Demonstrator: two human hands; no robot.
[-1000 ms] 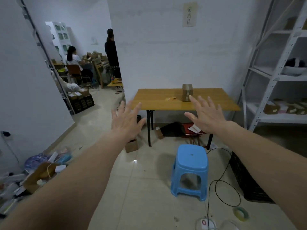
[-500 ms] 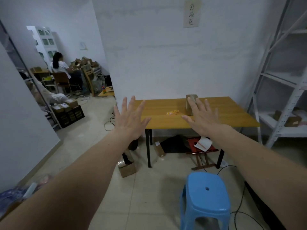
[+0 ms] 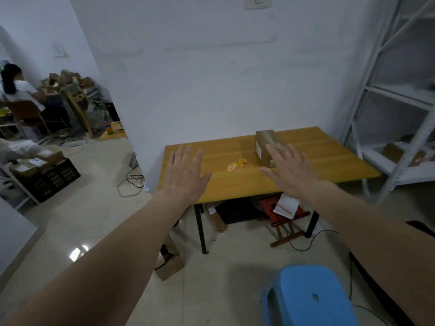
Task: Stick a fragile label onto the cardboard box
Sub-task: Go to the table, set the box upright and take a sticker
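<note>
A small brown cardboard box (image 3: 264, 143) stands on a yellow wooden table (image 3: 235, 184) against the white wall. Several small yellow and red labels (image 3: 236, 165) lie on the tabletop to the box's left. My left hand (image 3: 186, 175) is stretched forward, palm down, fingers spread, over the table's near left part and holds nothing. My right hand (image 3: 290, 170) is held out the same way, fingers apart, and hides the box's lower right corner from the camera. Both hands are in the air, apart from the box and the labels.
A blue plastic stool (image 3: 308, 297) stands on the floor in front of the table. A red folding stool (image 3: 286, 215) and small boxes sit under it, with cables on the floor. White metal shelving (image 3: 388, 114) rises at right. A person (image 3: 16, 88) sits in the room at far left.
The camera has come closer to the table and looks down on it more. Both hands stay outstretched and spread, now over the tabletop; the stool has slid to the lower right.
</note>
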